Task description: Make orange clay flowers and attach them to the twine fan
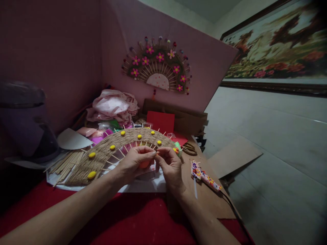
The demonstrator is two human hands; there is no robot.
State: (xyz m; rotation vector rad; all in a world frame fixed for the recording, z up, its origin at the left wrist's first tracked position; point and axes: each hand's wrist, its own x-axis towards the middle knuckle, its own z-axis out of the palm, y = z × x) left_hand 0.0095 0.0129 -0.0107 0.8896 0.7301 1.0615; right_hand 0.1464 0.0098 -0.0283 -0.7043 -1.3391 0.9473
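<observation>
My left hand (135, 161) and my right hand (170, 166) meet fingertip to fingertip, both pinched closed. A hint of orange shows between them, too small to name. Just behind the hands lies a twine-wrapped fan (102, 158) with thin wooden sticks and yellow dots (91, 154). Orange bits surround the yellow dot (175, 149) at its right end. An orange lump (144, 164) sits below my left hand, partly hidden by the fingers.
A flowered glue gun (204, 177) rests on brown cardboard (209, 204) at right, its cord trailing forward. Loose sticks (65, 166) lie left. Behind are crumpled pink cloth (114, 103), red card (160, 120) and a finished flowered fan (159, 61) on a pink board.
</observation>
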